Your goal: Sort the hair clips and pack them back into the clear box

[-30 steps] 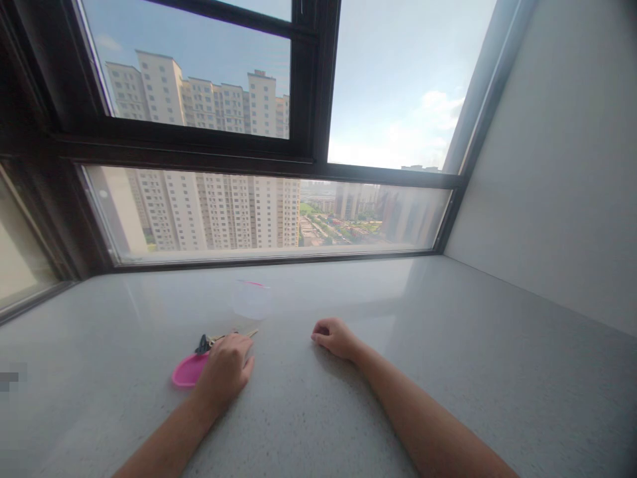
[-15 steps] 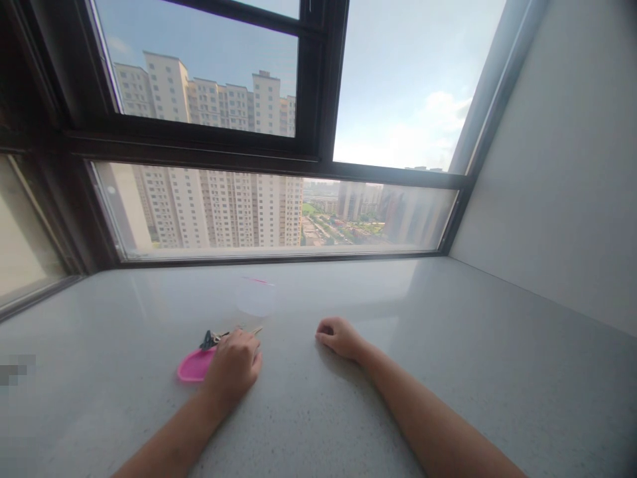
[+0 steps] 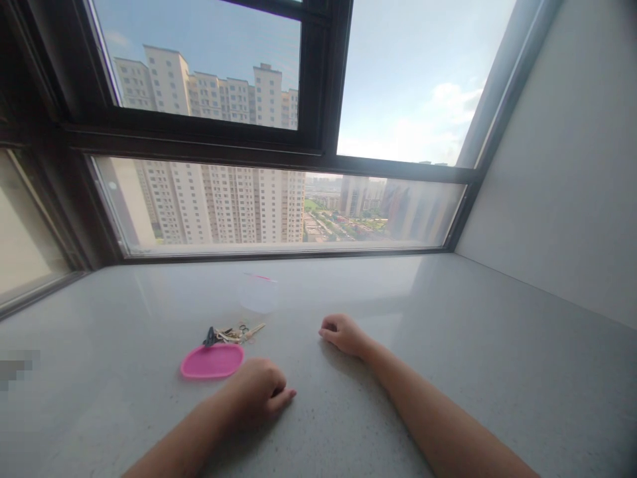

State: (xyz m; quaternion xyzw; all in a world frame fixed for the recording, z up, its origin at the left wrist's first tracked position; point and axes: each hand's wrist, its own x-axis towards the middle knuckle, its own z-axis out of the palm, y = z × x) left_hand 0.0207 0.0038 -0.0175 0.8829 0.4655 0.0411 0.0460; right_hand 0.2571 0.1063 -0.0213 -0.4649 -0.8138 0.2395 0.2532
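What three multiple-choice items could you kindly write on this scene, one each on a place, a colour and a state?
1. Where do the keys lie relative to the oval pad?
A. Just beyond it, toward the window
B. On top of it
C. Underneath it

2. What colour is the oval pad?
A. Green
B. Pink
C. White

3. What is the right hand doing?
A. Gripping the keys
B. Pressing flat on the oval pad
C. Resting empty on the stone ledge

Answers:
1. A, since the keys lie on the window side of the pad, not on it.
2. B, since the pad shows bright pink.
3. C, since the hand lies curled on the ledge, holding nothing.
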